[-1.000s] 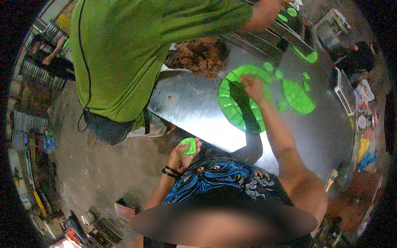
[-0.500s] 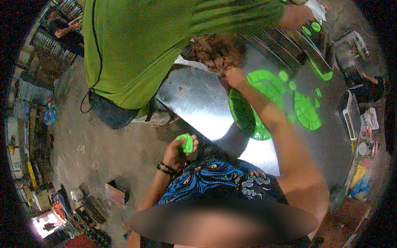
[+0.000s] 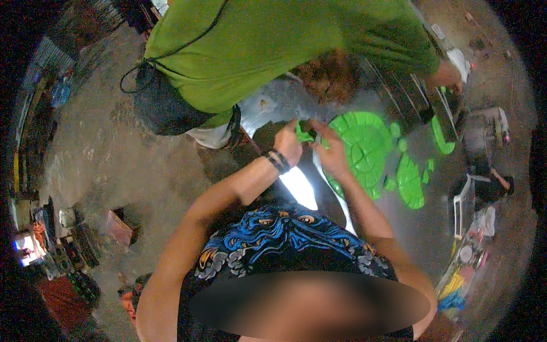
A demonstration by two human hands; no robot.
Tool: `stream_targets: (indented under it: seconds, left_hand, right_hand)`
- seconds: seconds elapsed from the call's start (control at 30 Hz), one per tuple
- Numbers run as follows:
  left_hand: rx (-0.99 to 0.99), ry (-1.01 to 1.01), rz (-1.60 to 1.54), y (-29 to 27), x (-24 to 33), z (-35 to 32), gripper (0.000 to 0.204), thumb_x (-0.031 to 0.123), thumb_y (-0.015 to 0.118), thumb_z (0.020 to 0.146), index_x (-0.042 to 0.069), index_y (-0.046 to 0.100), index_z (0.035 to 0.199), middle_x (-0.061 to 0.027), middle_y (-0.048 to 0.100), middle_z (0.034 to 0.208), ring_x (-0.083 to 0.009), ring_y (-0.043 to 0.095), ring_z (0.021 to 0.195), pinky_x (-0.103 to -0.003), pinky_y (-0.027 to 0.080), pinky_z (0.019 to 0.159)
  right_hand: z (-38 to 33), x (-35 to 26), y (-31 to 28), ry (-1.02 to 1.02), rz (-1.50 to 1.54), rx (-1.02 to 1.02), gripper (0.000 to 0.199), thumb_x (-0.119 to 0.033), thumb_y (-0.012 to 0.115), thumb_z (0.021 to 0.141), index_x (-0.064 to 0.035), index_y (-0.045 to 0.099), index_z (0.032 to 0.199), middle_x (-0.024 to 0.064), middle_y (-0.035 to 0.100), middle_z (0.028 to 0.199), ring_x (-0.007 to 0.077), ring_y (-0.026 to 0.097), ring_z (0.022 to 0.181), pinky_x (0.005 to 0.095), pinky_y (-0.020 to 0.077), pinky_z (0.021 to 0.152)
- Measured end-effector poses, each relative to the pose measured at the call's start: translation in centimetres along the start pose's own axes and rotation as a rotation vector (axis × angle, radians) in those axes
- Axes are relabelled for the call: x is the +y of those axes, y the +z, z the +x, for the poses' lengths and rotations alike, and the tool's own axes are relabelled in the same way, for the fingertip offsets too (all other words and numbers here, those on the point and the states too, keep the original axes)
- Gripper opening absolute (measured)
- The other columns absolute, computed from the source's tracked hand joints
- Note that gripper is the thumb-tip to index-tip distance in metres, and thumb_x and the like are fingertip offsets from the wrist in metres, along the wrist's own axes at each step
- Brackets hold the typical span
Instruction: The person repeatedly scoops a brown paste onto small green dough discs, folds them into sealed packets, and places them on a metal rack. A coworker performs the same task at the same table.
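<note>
My left hand (image 3: 289,143), with dark beaded bands at its wrist, pinches a small bright green piece (image 3: 302,134) in front of my chest. Close beside it is my right hand (image 3: 331,153), its fingertips drawn together near the green piece. Whether they grip its edge or some small dark thing, I cannot make out. To the right of both hands, a large rounded green form (image 3: 364,145), divided into segments, lies on the table. A smaller segmented green form (image 3: 409,181) lies right of it, with several small green bits around. Below my hands shows a shiny metal sheet (image 3: 298,187).
A co-worker in a green shirt (image 3: 268,51) bends over the table's far side, one hand (image 3: 450,80) near dark metal bars (image 3: 399,85) and a long green strip (image 3: 440,137). A white frame (image 3: 460,208) stands at right. Another person (image 3: 501,181) is beyond it.
My left hand has moved up and right with the green piece. My right hand has come back from the table's far side to meet it. The view has shifted.
</note>
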State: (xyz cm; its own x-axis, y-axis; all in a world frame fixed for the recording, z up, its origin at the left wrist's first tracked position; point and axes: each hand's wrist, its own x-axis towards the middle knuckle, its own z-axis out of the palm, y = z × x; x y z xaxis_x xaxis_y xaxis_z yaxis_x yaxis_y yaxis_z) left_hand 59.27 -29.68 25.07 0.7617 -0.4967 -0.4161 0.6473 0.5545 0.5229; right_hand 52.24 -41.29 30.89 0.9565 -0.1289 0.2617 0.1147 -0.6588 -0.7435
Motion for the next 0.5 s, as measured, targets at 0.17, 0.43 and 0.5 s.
stream_targets:
  seconds: [0.17, 0.43, 0.5]
  left_hand:
    - [-0.004, -0.155, 0.370, -2.3, 1.9, -5.0, 0.027, 0.006, 0.045, 0.091, 0.001, 0.050, 0.117, -0.0102, 0.059, 0.108, -0.0234, 0.059, 0.101, -0.041, 0.050, 0.083]
    - [-0.119, 0.184, 0.694, -6.2, 4.8, -8.9, 0.035, 0.019, 0.047, 0.095, 0.004, 0.046, 0.127, -0.0081, 0.057, 0.113, -0.0199, 0.056, 0.101, -0.035, 0.048, 0.085]
    - [0.022, 0.451, 0.857, -6.7, 4.4, -9.2, 0.037, 0.027, 0.044, 0.097, 0.006, 0.046, 0.128, -0.0060, 0.054, 0.119, -0.0162, 0.052, 0.103, -0.030, 0.043, 0.089]
  right_hand:
    - [-3.6, -2.2, 3.6, 0.264, 0.322, 0.003, 0.036, -0.008, 0.062, 0.070, -0.0017, 0.061, 0.105, 0.0144, 0.062, 0.098, 0.0270, 0.058, 0.095, 0.0378, 0.0438, 0.089]
    - [-3.3, -3.9, 7.5, 0.546, 0.793, 0.043, 0.020, -0.013, 0.068, 0.078, -0.0020, 0.063, 0.093, 0.0050, 0.063, 0.089, 0.0172, 0.060, 0.081, 0.0301, 0.0472, 0.074]
    - [-3.9, -5.6, 9.7, 0.111, 0.151, 0.077, 0.020, -0.013, 0.070, 0.075, -0.0032, 0.063, 0.091, 0.0074, 0.062, 0.085, 0.0229, 0.060, 0.077, 0.0322, 0.0477, 0.072]
